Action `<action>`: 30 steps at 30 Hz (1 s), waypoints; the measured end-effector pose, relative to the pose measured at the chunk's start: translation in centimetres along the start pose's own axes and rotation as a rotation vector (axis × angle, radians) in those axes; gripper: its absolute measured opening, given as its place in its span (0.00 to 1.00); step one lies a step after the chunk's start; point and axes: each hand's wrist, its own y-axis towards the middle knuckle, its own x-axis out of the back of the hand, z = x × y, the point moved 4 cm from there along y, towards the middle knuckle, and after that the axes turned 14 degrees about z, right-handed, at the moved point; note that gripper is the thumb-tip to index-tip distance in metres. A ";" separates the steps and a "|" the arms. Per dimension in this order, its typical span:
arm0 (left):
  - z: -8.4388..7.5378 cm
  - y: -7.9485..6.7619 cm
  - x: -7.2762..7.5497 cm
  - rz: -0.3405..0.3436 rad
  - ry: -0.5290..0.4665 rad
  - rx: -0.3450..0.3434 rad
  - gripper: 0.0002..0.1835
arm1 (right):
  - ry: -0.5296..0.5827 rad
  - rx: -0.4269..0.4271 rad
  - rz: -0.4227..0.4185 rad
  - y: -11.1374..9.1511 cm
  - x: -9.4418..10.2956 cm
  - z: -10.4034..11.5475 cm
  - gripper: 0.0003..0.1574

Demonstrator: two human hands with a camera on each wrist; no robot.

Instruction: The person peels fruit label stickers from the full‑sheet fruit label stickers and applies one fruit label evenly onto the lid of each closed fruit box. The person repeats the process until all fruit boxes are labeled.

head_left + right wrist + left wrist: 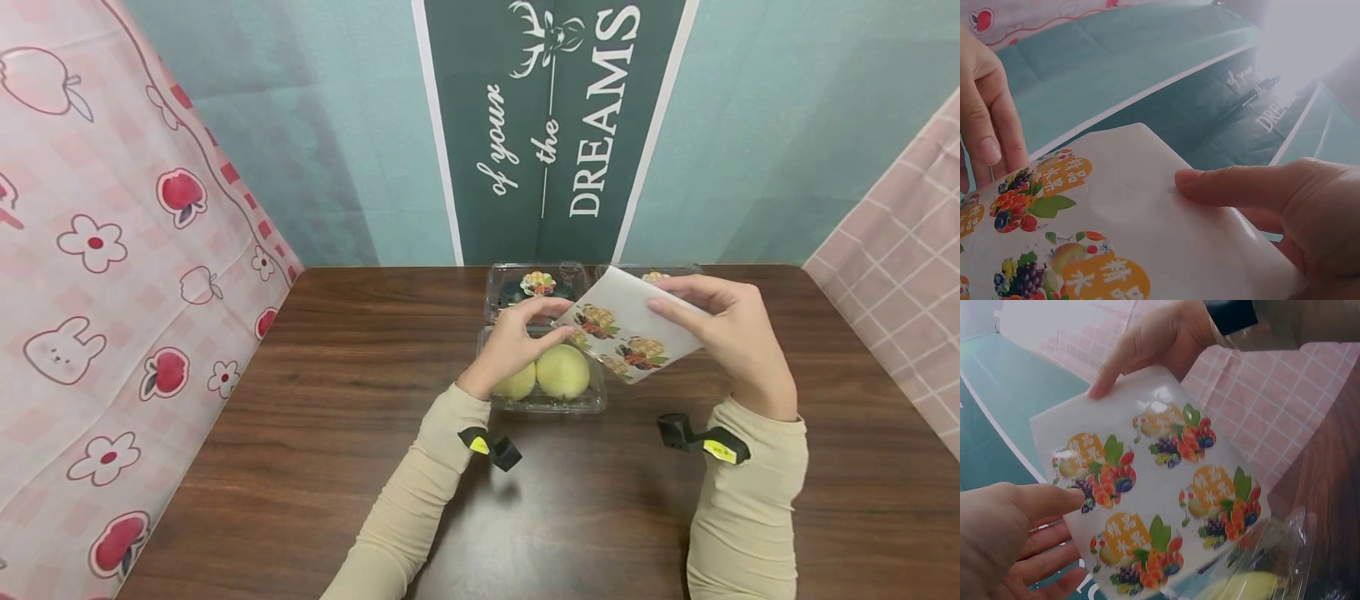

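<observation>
My right hand [731,333] pinches a white sheet of fruit stickers [637,312] by its upper edge, thumb on the printed face. The sheet tilts in the air, and several fruit-cluster stickers show in the left wrist view. My left hand [517,342] is at the sheet's opposite edge. Its thumb [1054,499] lies at the edge, and its loosely extended fingers pass partly behind the sheet. Below the hands sits a clear plastic fruit box [540,407] with round yellow-green fruits [562,372], partly hidden by the left hand and the sheet.
Behind, a clear box with dark contents bears a fruit sticker [538,284]. Another clear box with a sticker [655,276] stands to its right, mostly covered by the sheet. All stand on the brown wooden table [337,375], toward its back edge, near the green curtain [510,225].
</observation>
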 end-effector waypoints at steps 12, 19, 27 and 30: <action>0.6 -0.1 -0.1 0.009 -0.169 0.062 0.11 | -0.044 0.015 0.012 0.5 -0.8 0.2 0.11; 0.5 -0.2 0.1 0.004 -0.163 0.056 0.09 | -0.054 -0.020 -0.001 0.9 -1.0 -0.1 0.17; 0.5 -0.2 0.3 0.009 -0.185 0.054 0.09 | 0.024 -0.092 -0.027 1.3 -1.0 -1.2 0.14; 0.5 -0.2 0.4 0.000 -0.186 0.055 0.09 | 0.063 -0.081 -0.052 1.4 -0.9 -1.5 0.10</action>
